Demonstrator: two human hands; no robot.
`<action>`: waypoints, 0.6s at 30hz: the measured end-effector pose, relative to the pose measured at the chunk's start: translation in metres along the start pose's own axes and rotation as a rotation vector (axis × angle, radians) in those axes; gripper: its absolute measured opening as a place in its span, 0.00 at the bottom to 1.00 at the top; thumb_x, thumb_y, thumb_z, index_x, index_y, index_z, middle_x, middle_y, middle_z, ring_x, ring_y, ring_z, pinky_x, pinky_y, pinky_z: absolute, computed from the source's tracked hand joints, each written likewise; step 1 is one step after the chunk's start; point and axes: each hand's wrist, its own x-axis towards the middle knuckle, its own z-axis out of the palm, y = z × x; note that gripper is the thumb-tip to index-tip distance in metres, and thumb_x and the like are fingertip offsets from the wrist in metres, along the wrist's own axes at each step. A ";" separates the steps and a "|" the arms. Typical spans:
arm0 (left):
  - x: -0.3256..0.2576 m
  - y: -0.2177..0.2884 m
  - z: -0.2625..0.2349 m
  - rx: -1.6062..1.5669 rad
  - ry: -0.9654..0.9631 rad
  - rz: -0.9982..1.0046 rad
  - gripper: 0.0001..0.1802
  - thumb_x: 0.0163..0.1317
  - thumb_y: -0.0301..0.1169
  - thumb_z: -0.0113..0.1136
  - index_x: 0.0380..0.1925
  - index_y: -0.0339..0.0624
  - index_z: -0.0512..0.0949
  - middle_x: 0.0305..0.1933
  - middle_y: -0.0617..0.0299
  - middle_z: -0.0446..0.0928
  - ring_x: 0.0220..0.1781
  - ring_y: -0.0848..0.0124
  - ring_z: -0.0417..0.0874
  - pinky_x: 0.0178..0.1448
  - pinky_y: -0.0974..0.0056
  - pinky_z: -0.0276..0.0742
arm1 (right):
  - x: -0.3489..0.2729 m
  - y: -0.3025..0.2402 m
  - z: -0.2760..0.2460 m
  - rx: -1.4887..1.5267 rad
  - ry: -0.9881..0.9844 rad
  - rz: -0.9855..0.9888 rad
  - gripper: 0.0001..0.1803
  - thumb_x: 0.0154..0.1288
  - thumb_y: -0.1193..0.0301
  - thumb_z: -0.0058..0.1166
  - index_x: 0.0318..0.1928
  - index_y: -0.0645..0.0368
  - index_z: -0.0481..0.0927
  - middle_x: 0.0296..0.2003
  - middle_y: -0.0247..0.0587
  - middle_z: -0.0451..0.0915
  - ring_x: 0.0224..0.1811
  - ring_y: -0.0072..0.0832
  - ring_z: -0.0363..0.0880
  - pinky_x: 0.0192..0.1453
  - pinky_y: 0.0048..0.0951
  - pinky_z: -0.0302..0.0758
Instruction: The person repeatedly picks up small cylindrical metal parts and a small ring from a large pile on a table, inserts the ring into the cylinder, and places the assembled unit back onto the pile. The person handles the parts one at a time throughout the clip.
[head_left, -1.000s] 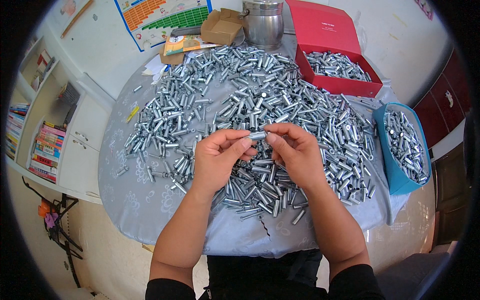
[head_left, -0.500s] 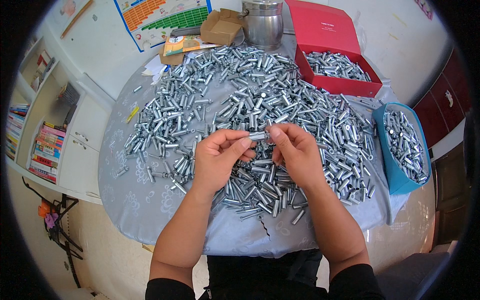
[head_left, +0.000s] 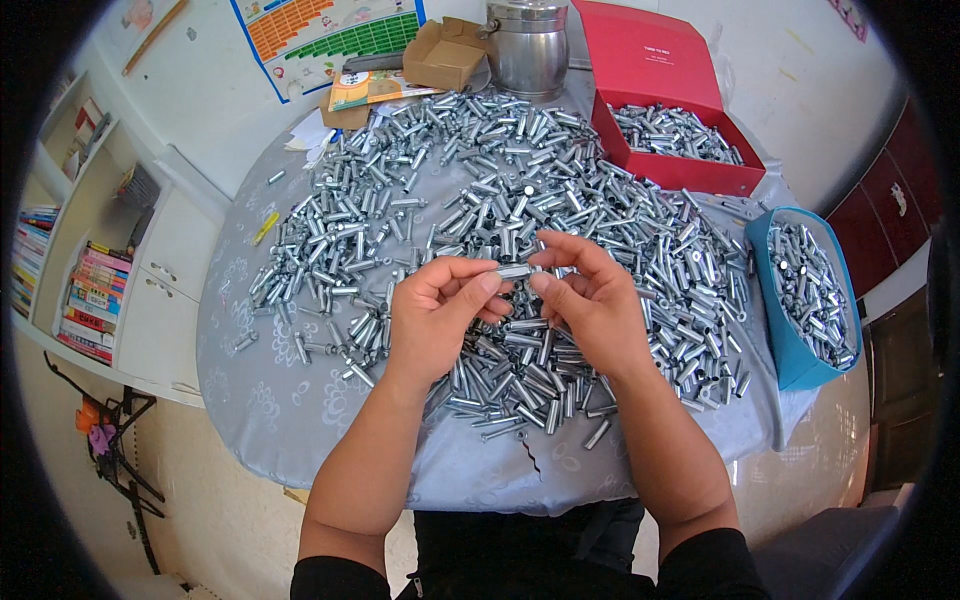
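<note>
Between my two hands, above the pile, lies a silvery expansion bolt (head_left: 514, 271), held roughly level. My left hand (head_left: 432, 318) pinches its left end between thumb and curled fingers. At the other end, my right hand (head_left: 598, 318) has its thumb and a finger closed on the bolt's tip, with the index finger lifted above. What exactly sits at that tip is too small to tell. Under and around both hands spreads a large heap of loose metal sleeves and bolts (head_left: 690, 290).
A red box (head_left: 690, 178) with its lid raised and a teal bin (head_left: 806, 374), both holding metal parts, stand at the right. At the back are a steel pot (head_left: 528, 50) and a cardboard box (head_left: 442, 60). A yellow tool (head_left: 265, 228) lies at the left on the grey tablecloth (head_left: 250, 375).
My right index finger has lifted and opened away from the bolt, and the right thumb has shifted slightly left and down. My left hand keeps its pinch in the same place.
</note>
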 end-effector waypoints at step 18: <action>-0.001 0.001 0.000 0.007 -0.005 -0.016 0.10 0.65 0.27 0.59 0.43 0.32 0.78 0.37 0.54 0.84 0.33 0.72 0.85 0.36 0.70 0.81 | 0.001 0.002 -0.002 0.005 -0.031 -0.001 0.09 0.68 0.71 0.55 0.44 0.63 0.80 0.28 0.31 0.79 0.23 0.13 0.71 0.26 0.15 0.68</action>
